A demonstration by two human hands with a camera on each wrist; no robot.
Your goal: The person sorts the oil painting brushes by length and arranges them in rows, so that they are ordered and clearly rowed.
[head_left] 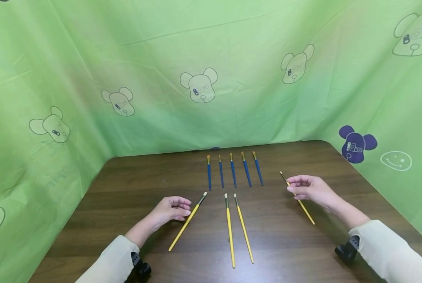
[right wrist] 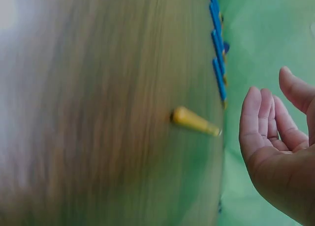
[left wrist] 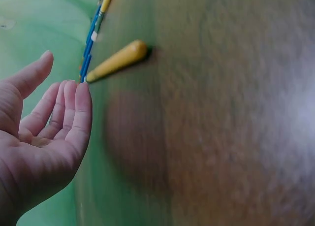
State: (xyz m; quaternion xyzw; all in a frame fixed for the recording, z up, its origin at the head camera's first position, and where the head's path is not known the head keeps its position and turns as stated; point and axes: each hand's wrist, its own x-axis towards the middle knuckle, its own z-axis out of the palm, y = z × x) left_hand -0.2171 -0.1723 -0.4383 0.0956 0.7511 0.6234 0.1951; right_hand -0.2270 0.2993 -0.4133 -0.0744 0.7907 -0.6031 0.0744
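Note:
On the left, a yellow-handled paintbrush [head_left: 187, 226] lies slanted on the table, its pale bristles pointing away. My left hand [head_left: 170, 209] is just beside it; in the left wrist view the thumb stands apart from the loosely bent fingers [left wrist: 74, 110]. At the right, another yellow paintbrush [head_left: 305, 211] slants the other way. Over its upper part hovers my right hand [head_left: 313, 190], partly covering the handle. The right wrist view shows the thumb away from the relaxed fingers [right wrist: 256, 117], with nothing gripped. Whether either hand touches its brush is hard to tell.
Two more yellow paintbrushes, a left one [head_left: 230, 236] and a right one [head_left: 245, 232], lie between the hands. Behind them several blue paintbrushes [head_left: 233, 173] form a row, bristles away from me. A green printed cloth [head_left: 154, 125] hangs around the brown table [head_left: 133, 181].

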